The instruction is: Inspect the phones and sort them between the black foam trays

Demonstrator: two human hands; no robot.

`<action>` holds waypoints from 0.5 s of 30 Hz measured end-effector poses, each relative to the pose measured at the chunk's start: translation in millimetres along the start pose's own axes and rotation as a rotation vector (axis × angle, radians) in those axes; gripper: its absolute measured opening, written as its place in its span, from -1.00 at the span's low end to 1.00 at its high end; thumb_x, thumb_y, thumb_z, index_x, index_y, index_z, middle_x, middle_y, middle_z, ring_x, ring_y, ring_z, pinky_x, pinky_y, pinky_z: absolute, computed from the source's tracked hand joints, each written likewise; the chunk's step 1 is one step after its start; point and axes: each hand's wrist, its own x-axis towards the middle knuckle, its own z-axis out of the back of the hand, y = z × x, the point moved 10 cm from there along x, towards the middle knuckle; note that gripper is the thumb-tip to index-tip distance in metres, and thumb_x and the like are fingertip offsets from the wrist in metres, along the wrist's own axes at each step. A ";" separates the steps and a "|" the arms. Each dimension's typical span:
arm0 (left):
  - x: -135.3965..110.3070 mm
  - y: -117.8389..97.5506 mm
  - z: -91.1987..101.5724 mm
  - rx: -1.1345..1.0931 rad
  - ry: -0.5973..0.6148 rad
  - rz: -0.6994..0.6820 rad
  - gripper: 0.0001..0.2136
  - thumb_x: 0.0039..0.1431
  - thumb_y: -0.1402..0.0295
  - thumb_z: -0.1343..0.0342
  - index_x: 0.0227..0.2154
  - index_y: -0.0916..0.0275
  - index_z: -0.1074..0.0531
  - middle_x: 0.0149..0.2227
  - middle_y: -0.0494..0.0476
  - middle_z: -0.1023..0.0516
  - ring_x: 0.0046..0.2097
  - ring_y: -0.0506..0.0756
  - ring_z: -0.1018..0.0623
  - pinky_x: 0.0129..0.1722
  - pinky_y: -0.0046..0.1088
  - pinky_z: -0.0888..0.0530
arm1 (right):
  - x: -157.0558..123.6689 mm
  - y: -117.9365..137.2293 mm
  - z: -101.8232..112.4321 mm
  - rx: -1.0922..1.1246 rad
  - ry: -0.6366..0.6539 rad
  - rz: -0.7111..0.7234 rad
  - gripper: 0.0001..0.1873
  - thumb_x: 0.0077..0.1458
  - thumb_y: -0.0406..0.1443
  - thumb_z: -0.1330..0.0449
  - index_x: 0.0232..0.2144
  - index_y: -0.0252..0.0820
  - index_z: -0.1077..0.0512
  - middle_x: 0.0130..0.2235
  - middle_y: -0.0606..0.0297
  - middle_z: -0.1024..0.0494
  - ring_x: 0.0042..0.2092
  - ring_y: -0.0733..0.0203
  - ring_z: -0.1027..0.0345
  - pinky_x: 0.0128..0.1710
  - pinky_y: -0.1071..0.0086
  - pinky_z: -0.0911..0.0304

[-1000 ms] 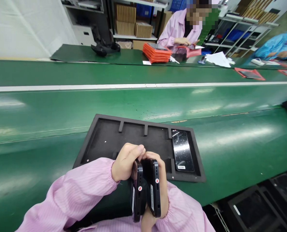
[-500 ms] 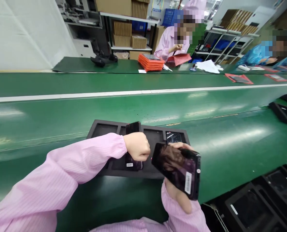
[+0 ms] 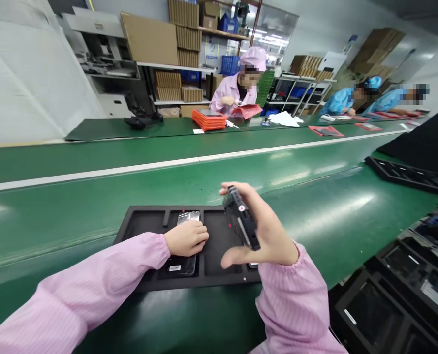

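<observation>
A black foam tray (image 3: 145,223) with slots lies on the green belt in front of me. My left hand (image 3: 185,237) rests palm down on a black phone (image 3: 184,263) lying in a middle slot, fingers curled over it. My right hand (image 3: 265,228) holds a second black phone (image 3: 241,223) on edge above the tray's right part, thumb below and fingers over the top. A third phone in the right slot is mostly hidden behind my right hand.
Green conveyor belt (image 3: 93,187) with a white stripe runs across. Black trays (image 3: 407,174) sit at right, more trays (image 3: 385,305) below the belt edge. Across the belt a person in pink (image 3: 234,91) works beside an orange stack (image 3: 208,119); other people in blue sit far right.
My left hand has laid its phone flat into the middle slot. My right hand has turned its phone from face-up to on edge and lifted it over the tray. The view tilted up.
</observation>
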 end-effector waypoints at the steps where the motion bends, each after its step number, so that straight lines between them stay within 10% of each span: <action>1: -3.0 0.2 -2.3 0.017 0.000 0.008 -0.86 0.22 0.41 0.02 -0.40 0.23 -0.41 -0.39 0.11 -0.49 -0.31 0.13 -0.47 -0.23 -0.32 -0.39 | 3.7 2.2 4.3 0.027 -0.029 0.001 -0.01 -0.25 0.11 -0.44 0.14 -0.15 -0.18 0.06 0.06 -0.37 0.08 -0.03 -0.33 0.14 0.13 -0.26; 5: -13.5 9.2 17.9 0.048 -0.085 0.138 -0.82 0.28 0.40 0.08 -0.35 0.26 -0.42 -0.37 0.15 -0.51 -0.32 0.14 -0.48 -0.19 -0.24 -0.41 | 7.4 1.9 -0.3 0.047 -0.051 0.007 -0.04 -0.23 0.07 -0.45 0.12 -0.15 -0.17 0.05 0.06 -0.36 0.09 -0.02 -0.33 0.14 0.14 -0.26; 11: -45.2 -15.9 148.6 -0.462 -0.797 0.180 -0.15 0.14 -0.15 -0.03 0.34 0.20 0.13 0.31 0.39 -0.09 0.31 0.39 -0.17 0.26 0.05 -0.17 | 8.0 7.7 -37.6 -0.002 -0.004 0.142 -0.22 -0.09 -0.18 -0.38 0.12 -0.17 -0.12 0.00 0.08 -0.32 0.04 0.02 -0.31 0.05 0.14 -0.31; 15: -38.3 -47.5 158.9 -0.516 -0.690 0.218 0.19 -0.17 -0.17 -0.31 0.37 0.15 0.31 0.36 0.46 0.07 0.33 0.50 -0.12 0.28 0.16 -0.13 | 0.3 11.2 -72.8 0.001 0.030 0.155 -0.23 -0.11 -0.33 -0.20 0.17 -0.20 -0.05 -0.01 0.05 -0.31 0.04 -0.01 -0.30 0.05 0.07 -0.33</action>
